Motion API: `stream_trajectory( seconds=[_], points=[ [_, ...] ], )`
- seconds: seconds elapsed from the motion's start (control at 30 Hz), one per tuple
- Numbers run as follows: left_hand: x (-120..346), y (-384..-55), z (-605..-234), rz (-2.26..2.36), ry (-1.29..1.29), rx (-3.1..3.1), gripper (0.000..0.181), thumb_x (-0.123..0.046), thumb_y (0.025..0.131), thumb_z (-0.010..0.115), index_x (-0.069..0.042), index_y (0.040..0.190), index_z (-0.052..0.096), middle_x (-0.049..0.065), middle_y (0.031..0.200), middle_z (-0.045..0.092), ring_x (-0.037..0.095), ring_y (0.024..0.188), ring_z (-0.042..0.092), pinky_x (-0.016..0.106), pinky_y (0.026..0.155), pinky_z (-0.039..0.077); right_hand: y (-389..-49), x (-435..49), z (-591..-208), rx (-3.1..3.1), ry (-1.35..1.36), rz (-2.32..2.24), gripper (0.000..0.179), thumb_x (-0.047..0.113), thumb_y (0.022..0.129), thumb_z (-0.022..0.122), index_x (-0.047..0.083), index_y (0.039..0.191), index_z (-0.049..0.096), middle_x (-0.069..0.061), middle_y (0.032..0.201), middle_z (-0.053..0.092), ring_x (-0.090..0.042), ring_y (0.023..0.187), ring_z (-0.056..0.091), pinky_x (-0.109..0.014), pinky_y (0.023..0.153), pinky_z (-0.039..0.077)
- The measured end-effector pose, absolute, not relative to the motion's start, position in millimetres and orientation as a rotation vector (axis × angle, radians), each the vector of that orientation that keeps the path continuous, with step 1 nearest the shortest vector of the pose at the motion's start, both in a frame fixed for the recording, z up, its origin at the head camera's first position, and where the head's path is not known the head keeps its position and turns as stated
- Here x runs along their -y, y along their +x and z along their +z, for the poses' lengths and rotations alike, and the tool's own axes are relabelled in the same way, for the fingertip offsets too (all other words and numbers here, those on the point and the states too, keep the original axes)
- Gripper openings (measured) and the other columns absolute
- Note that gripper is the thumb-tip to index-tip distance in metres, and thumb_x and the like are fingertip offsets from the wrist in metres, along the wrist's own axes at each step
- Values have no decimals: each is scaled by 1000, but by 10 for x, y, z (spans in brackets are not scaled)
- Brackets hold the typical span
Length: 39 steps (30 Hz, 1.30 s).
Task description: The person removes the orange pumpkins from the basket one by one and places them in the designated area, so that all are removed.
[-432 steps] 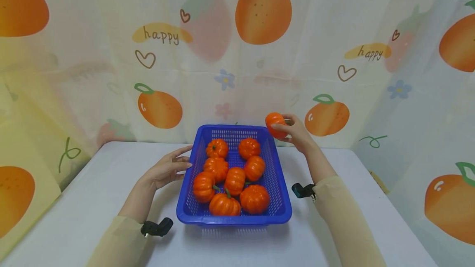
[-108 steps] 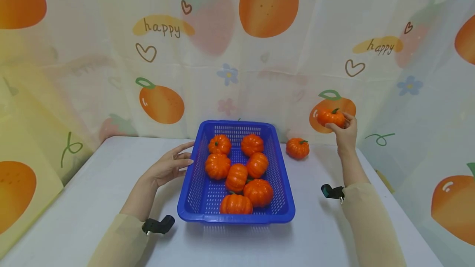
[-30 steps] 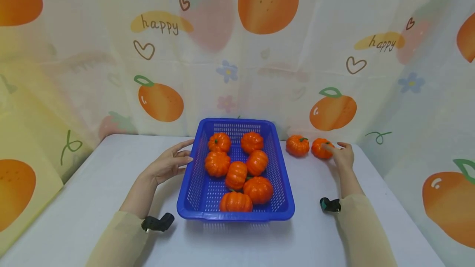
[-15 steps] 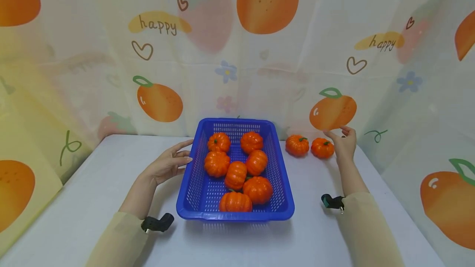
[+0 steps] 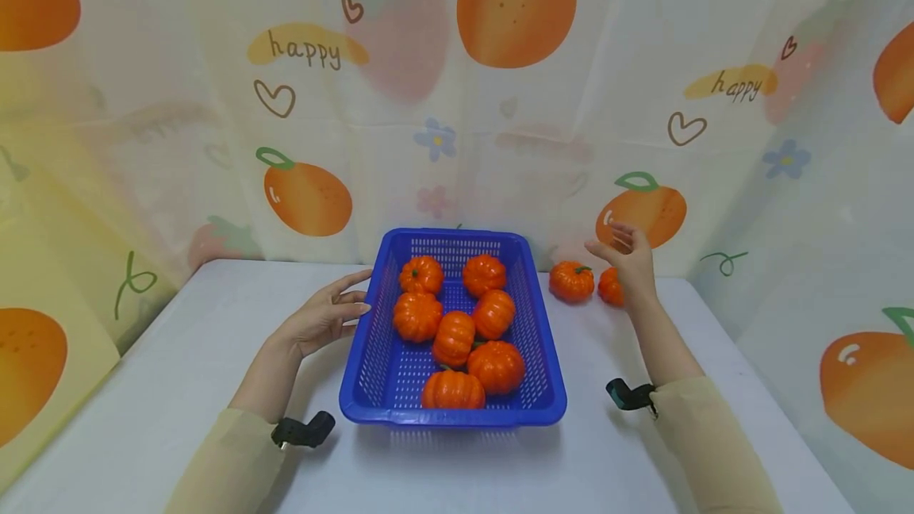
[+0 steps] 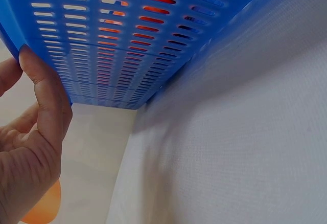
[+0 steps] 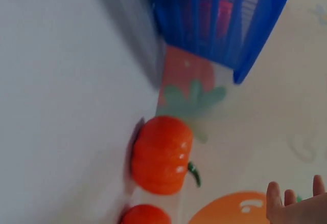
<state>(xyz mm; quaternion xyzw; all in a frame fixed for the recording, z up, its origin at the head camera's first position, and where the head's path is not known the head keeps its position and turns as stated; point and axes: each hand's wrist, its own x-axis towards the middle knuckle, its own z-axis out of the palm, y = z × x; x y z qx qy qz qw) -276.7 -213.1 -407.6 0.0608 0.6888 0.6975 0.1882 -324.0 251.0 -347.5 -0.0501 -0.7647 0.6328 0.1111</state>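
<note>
On the white tabletop (image 5: pixel 178 387), pretty much dead centre, there's a blue rectangular plastic basket with slotted sides (image 5: pixel 453 417), and it's got seven shiny orange ribbed pumpkins (image 5: pixel 454 338) sitting in it. Some of them touch each other, and a bit of bare floor shows at the front left corner.

The left hand (image 5: pixel 321 321) is at the basket's left side, fingers spread and just loosely bent, with the tips touching the rim. The right hand (image 5: pixel 631 262) is over on the far right, up in the air with its fingers relaxed and apart, holding nothing.

Just beside the basket's back right corner sits a small orange pumpkin with a green stem (image 5: pixel 571 282), and right next to that is a second orange pumpkin (image 5: pixel 610 287), partly hidden behind the right hand and wrist in the head view.

Both arms have beige sleeves (image 5: pixel 227 458) and a small black wrist device (image 5: pixel 303 429). Behind it all hangs a pale curtain printed with fruit, hearts and "happy" (image 5: pixel 385 189).
</note>
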Motion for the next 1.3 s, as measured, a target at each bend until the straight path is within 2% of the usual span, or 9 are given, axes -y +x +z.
stream_trajectory(
  seconds=[0.27,0.33,0.47,0.57,0.7,0.77,1.03,1.13,1.3],
  points=[
    [2125,-2764,-4098,1975,183,-1924,78,-10,95,60,-17,159,16,-6,110,61,7,96,66,27,88,58,-3071,-2181,-3406,2347,226,1924,58,15,90,65,7,143,41,-13,151,40,-34,142,38,-53,119,33],
    [2125,-2765,-4103,1979,190,-1921,77,-10,96,60,-17,159,17,-6,109,61,7,96,66,27,88,58,-3026,-2105,-3408,2382,322,1922,58,13,90,65,7,142,41,-12,151,41,-33,141,39,-50,117,38],
    [2129,-2768,-4113,1995,204,-1901,76,-9,96,59,-16,159,17,-6,106,61,7,94,66,26,87,59,-2939,-1958,-3419,2426,518,1914,58,9,88,67,6,140,42,-11,149,43,-35,140,40,-36,107,48],
    [2131,-2768,-4121,2001,209,-1894,76,-8,96,59,-16,159,17,-6,105,61,7,93,66,26,86,59,-2860,-1844,-3426,2447,683,1922,59,6,86,68,5,139,42,-13,147,43,-40,138,40,-40,107,49],
    [2132,-2772,-4114,1998,210,-1896,75,-8,96,59,-16,159,17,-5,105,61,7,92,66,26,85,59,-2754,-1689,-3428,2494,857,1941,59,7,84,71,5,137,44,-16,145,44,-40,134,44,-56,110,43],
    [2132,-2773,-4110,1998,207,-1896,75,-8,96,59,-16,159,17,-5,105,61,7,92,66,26,85,59,-2706,-1618,-3438,2536,909,1933,58,8,83,72,8,136,46,-15,144,46,-40,133,46,-58,109,44],
    [2135,-2775,-4104,2012,202,-1876,74,-7,96,58,-15,159,18,-7,104,63,6,91,67,25,84,59,-2576,-1419,-3496,2696,1097,1910,56,13,82,74,15,132,50,-11,141,50,-38,130,49,-54,106,48],
    [2135,-2775,-4103,2009,194,-1877,75,-7,96,58,-15,159,17,-7,104,63,6,91,67,26,84,59,-2538,-1358,-3524,2712,1199,1898,56,9,82,73,10,133,49,-15,141,50,-40,128,51,-53,105,50],
    [2131,-2770,-4104,1997,180,-1891,77,-9,96,60,-16,159,17,-8,104,63,6,92,67,26,85,59,-2471,-1271,-3571,2779,1348,1810,59,11,82,74,2,134,47,-21,139,51,-39,123,55,-48,101,53]
  ],
)
